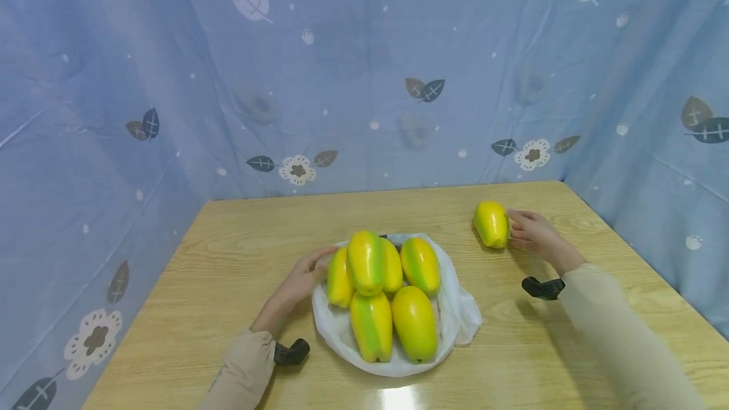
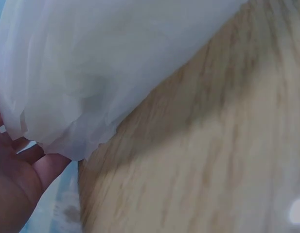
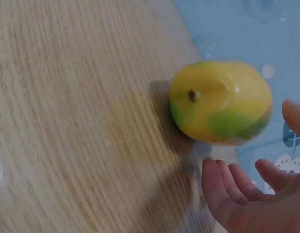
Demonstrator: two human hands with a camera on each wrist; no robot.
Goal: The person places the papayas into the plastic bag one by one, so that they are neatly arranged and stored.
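A yellow papaya (image 1: 492, 224) with green patches lies on its own at the back right of the table. Beside it, my right hand (image 1: 534, 236) has its fingers spread. In the right wrist view a gap shows between those fingertips (image 3: 208, 162) and the papaya (image 3: 220, 103). Nearer the middle stands a round bowl (image 1: 342, 356) lined with thin white plastic, heaped with several papayas (image 1: 371, 328). My left hand (image 1: 299, 280) grips its left rim, the thumb over the edge. From the left wrist, the white plastic (image 2: 81, 73) hides the fingertips.
The bowl stands on a light wooden table (image 1: 228, 258). Excess plastic (image 1: 469, 318) bunches out at the bowl's right. A blue patterned curtain (image 1: 364, 81) encloses the back and sides. Each wrist carries a black strap mount (image 1: 543, 288).
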